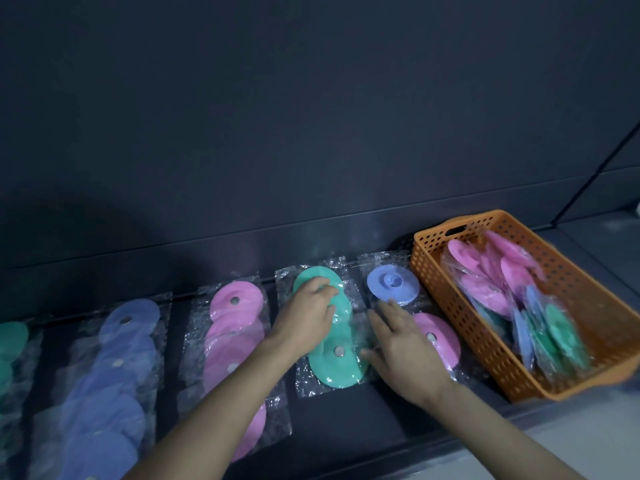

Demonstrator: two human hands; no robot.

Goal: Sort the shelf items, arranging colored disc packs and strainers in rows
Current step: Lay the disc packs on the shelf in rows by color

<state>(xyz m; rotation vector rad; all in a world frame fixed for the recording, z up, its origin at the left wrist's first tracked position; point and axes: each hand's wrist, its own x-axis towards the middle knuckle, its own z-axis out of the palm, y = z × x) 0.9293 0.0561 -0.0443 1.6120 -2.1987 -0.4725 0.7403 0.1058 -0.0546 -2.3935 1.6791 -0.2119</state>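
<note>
Bare forearms (214, 410) reach over a dark shelf (346, 427) where wrapped disc packs lie sorted by colour. From the left come green packs (10, 341), a blue row (114, 368) and a pink row (235, 341), each overlapped front to back. The left hand (308, 317) curls its fingers on the rear green pack (318, 275), seemingly to square its row. The right hand (405, 344) lies flat, fingers straight, steadying the wrapper's edge. A lone blue pack (393, 284) and a pink pack (436, 336) begin another row beside the orange basket (429, 271), which holds the unsorted packs (502, 282).
</note>
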